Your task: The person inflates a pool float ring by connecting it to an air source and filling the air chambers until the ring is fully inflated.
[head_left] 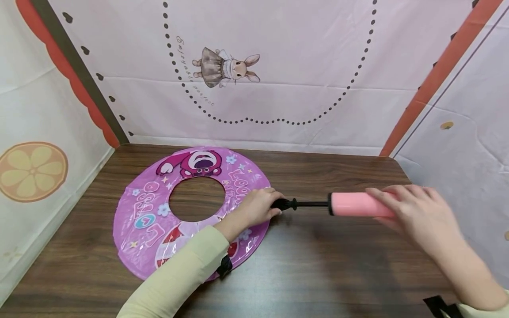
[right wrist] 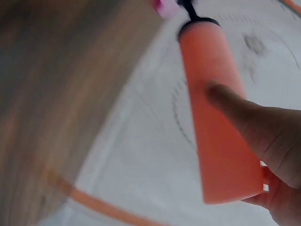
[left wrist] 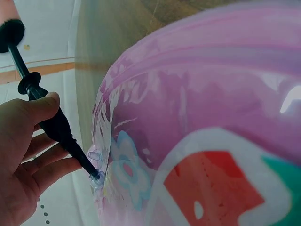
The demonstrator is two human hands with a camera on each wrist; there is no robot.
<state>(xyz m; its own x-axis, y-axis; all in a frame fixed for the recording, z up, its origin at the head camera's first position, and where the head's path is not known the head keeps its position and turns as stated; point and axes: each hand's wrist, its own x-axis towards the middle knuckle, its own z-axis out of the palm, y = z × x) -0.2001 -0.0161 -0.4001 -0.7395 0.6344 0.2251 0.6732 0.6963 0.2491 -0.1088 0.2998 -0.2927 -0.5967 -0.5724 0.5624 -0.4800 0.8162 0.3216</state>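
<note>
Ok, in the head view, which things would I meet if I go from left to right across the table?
Purple inflatable ring, left hand, black nozzle, thin black rod, pink pump barrel, right hand.

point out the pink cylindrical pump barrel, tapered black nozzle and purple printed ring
Pink cylindrical pump barrel [head_left: 351, 204], head view, side wall
Tapered black pump nozzle [left wrist: 58, 128], left wrist view, thick middle
Purple printed inflatable ring [head_left: 129, 225], head view, left side
</note>
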